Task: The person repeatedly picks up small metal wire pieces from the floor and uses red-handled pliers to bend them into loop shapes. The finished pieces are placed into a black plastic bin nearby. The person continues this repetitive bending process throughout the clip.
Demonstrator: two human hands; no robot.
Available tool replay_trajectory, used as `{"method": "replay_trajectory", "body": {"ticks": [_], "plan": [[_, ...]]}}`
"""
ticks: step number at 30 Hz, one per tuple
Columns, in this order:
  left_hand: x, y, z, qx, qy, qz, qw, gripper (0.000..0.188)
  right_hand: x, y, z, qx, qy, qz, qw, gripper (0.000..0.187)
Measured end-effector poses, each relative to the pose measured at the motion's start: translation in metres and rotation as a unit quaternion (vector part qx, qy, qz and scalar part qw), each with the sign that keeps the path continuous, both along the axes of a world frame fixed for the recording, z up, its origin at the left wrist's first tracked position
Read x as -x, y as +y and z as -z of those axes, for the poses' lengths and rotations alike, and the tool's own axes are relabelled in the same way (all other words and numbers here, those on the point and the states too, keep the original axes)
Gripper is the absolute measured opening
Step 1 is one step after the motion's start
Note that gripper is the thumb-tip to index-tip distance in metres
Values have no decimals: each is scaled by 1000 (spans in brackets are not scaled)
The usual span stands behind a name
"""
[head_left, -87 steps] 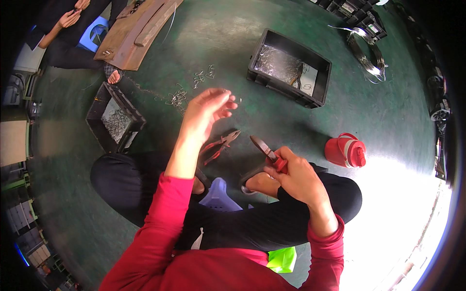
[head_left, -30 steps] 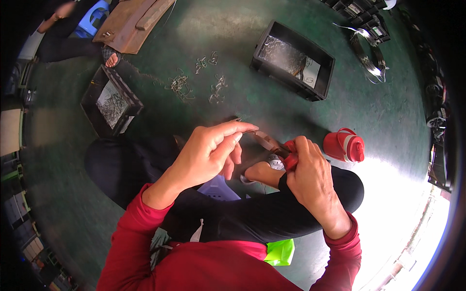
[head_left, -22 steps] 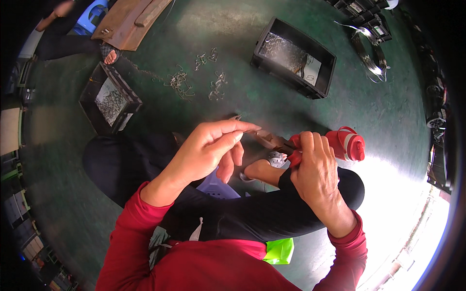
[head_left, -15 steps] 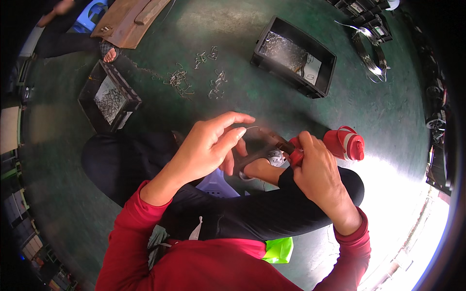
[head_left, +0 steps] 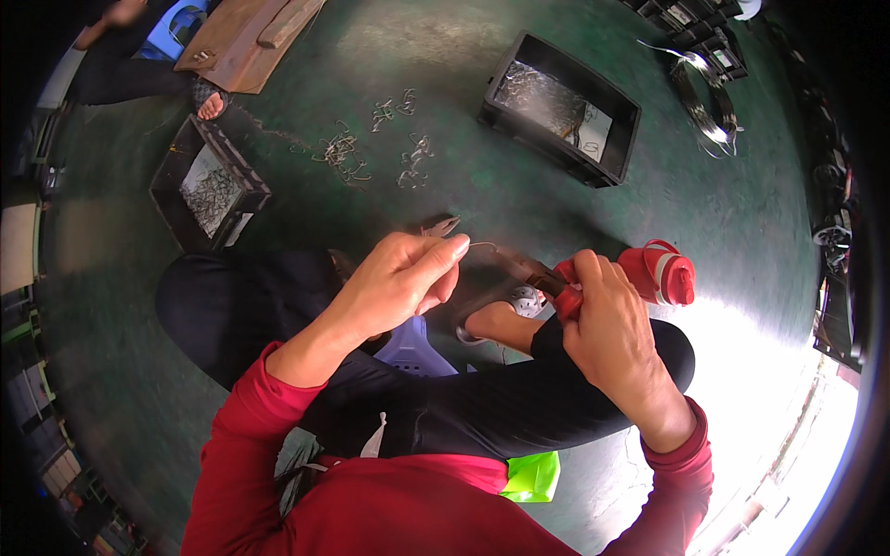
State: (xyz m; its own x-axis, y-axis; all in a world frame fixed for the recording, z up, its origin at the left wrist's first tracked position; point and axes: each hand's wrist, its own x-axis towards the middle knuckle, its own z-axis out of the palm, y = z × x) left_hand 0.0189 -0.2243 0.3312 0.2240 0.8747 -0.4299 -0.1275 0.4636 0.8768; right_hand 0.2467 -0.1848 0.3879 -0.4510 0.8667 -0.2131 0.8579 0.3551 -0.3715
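Note:
My left hand (head_left: 399, 283) is closed, thumb and fingertips pinched on one end of a thin bent wire (head_left: 482, 244). The wire's other end reaches toward the blurred jaws of a pair of red-handled pliers (head_left: 567, 298). Wrapped round the pliers' handles is my right hand (head_left: 607, 324). Whether the jaws touch the wire I cannot tell. On the green floor beyond my hands lie small piles of bent wire pieces (head_left: 340, 156), with smaller clusters (head_left: 414, 162) to their right.
Bent wire pieces fill part of a black crate (head_left: 607, 97) at the far right and another black crate (head_left: 167, 199) at the left. A red bottle (head_left: 656, 273) stands beside my right hand. Farther right lies a wire coil (head_left: 705, 107). Another person's foot (head_left: 211, 105) is at upper left.
My left hand's spread fingers have curled in, and it now pinches the wire closely. My right hand and the pliers have barely moved.

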Motion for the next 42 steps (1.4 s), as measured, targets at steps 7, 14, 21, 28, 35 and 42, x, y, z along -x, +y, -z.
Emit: {"method": "replay_trajectory", "body": {"ticks": [7, 14, 21, 28, 35, 42], "plan": [[-1, -2, 0, 85, -123, -10, 989, 52, -7, -3, 4, -107, -47, -52, 992, 41], [0, -2, 0, 136, -182, -10, 974, 51, -8, 3, 15, -264, -82, -90, 957, 44], [5, 2, 4, -144, 186, 41, 971, 35, -10, 4, 0, 32, -66, -53, 996, 31], [9, 0, 3, -136, 78, 66, 985, 22, -8, 4, -4, 265, 2, 0, 964, 28], [9, -1, -1, -24, -71, 52, 996, 22, -7, -1, 4, 377, 79, 31, 922, 39], [5, -2, -3, -82, -16, 64, 995, 24, -6, -5, 5, 434, 79, 84, 894, 33]]}}
